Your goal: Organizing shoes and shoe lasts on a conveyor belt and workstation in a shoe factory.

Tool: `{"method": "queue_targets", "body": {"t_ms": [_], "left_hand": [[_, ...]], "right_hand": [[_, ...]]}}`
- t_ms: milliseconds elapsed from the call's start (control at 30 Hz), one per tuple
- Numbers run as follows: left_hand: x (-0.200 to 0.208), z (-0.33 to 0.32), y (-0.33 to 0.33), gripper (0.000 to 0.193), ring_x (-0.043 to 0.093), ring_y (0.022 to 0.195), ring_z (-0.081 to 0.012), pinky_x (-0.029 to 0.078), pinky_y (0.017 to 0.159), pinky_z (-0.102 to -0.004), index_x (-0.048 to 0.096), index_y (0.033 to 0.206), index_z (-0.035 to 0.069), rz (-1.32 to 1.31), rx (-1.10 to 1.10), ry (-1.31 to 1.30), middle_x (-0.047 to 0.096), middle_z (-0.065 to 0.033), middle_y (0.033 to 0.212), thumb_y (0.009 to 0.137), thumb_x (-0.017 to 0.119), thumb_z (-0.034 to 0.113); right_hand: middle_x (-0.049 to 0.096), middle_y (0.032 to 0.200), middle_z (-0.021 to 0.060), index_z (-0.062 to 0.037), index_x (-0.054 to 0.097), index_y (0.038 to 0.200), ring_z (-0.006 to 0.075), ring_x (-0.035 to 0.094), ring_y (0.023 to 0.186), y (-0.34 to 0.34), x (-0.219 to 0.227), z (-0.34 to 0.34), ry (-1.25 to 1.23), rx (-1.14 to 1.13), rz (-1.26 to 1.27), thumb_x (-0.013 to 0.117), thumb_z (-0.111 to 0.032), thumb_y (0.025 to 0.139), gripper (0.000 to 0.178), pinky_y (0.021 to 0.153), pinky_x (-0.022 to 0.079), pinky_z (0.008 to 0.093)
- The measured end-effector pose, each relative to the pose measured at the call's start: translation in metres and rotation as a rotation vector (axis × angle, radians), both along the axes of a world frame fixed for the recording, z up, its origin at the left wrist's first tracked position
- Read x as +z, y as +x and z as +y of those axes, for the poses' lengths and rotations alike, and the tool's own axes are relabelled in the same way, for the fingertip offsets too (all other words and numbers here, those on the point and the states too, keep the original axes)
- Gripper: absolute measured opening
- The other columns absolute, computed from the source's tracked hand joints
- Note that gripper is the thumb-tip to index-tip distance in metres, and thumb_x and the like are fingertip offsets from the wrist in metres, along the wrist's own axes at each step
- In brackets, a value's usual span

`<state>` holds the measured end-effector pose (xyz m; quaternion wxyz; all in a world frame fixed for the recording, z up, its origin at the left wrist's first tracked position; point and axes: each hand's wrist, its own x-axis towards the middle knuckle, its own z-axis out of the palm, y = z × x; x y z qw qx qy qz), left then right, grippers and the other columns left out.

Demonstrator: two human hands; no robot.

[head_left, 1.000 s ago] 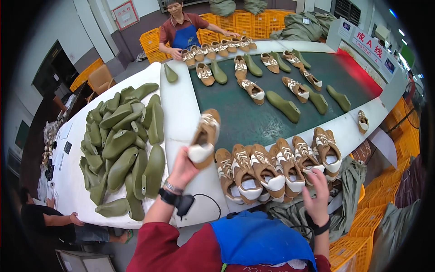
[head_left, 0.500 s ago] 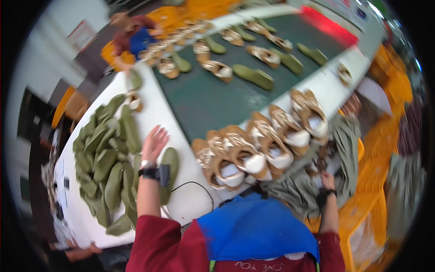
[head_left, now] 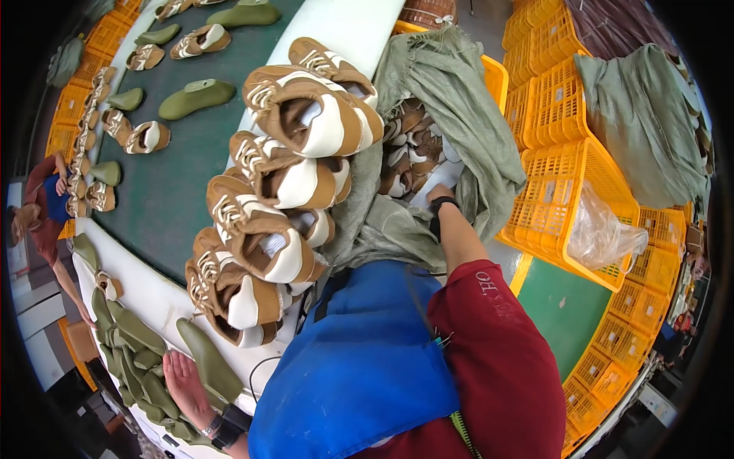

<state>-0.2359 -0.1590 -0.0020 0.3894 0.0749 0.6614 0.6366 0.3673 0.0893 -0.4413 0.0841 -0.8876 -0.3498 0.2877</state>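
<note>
Shoes (head_left: 267, 170) ranked heels nearest along the table (head_left: 336, 27), presumably for easy reach, beside a sack (head_left: 478, 126) gaping wide enough for the right hand (head_left: 439, 193) inside, grip too hidden to tell, left hand (head_left: 188, 389) loosely open, empty, by lasts (head_left: 206, 358).

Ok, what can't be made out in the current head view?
- Right hand: fingertips lost inside the green sack; whether it grips anything is unclear.
- Brown-and-white footwear in the sack: number hidden by overlap and folds.
- Pile of lasts: partly covered by the left hand and forearm.
- Topmost shoes: cut off by the upper edge.
</note>
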Motion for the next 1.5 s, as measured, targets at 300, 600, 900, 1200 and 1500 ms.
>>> {"method": "queue_targets", "body": {"t_ms": [300, 600, 900, 1200, 1500], "left_hand": [[0.024, 0.005, 0.034, 0.041, 0.050, 0.106, -0.0180, 0.042, 0.093, -0.0314, 0.034, 0.128, 0.001, 0.022, -0.004, -0.086, 0.049, -0.0110, 0.117, 0.092, 0.042, 0.020], [0.035, 0.004, 0.048, 0.040, 0.050, 0.103, -0.0178, 0.043, 0.091, -0.0314, 0.035, 0.127, 0.001, 0.037, -0.042, -0.060, 0.051, -0.0096, 0.114, 0.092, 0.043, 0.019], [0.043, 0.009, 0.075, 0.038, 0.053, 0.101, -0.0185, 0.043, 0.090, -0.0316, 0.037, 0.125, 0.001, 0.047, -0.011, -0.057, 0.053, -0.0105, 0.111, 0.092, 0.043, 0.018], [0.032, 0.023, 0.081, 0.038, 0.052, 0.103, -0.0188, 0.040, 0.094, -0.0324, 0.037, 0.125, 0.000, 0.085, -0.146, 0.035, 0.052, -0.0123, 0.114, 0.091, 0.044, 0.016], [0.058, 0.078, 0.144, 0.036, 0.054, 0.099, -0.0209, 0.041, 0.091, -0.0339, 0.045, 0.115, -0.002, 0.382, -0.436, 0.164, 0.056, -0.0131, 0.105, 0.080, 0.050, 0.002]], "right_hand": [[0.044, 0.120, 0.0311, 0.0112, 0.043, 0.117, 0.0379, 0.044, 0.113, -0.026, 0.034, 0.007, 0.125, -0.417, 0.077, 0.050, -0.021, 0.079, 0.050, 0.097, 0.033, 0.0400], [0.050, 0.115, 0.0269, 0.0071, 0.050, 0.112, 0.0403, 0.048, 0.107, -0.005, 0.041, 0.022, -0.094, -0.341, 0.129, 0.046, -0.029, 0.084, 0.046, 0.088, 0.040, 0.0424], [0.052, 0.117, 0.0195, 0.0007, 0.050, 0.117, 0.0314, 0.050, 0.106, 0.030, -0.051, -0.015, 0.095, -0.611, 0.344, 0.062, -0.036, 0.072, 0.060, 0.090, 0.038, 0.0372], [0.056, 0.109, 0.0074, 0.0013, 0.047, 0.115, 0.0175, 0.053, 0.100, -0.031, 0.182, 0.044, 0.502, -0.277, 1.158, 0.067, -0.020, 0.076, 0.049, 0.087, 0.040, 0.0285], [0.057, 0.109, 0.0097, 0.0010, 0.046, 0.118, 0.0181, 0.057, 0.096, -0.081, 0.392, 0.030, 0.427, -0.119, 1.781, 0.049, -0.027, 0.088, 0.041, 0.084, 0.046, 0.0303]]}}
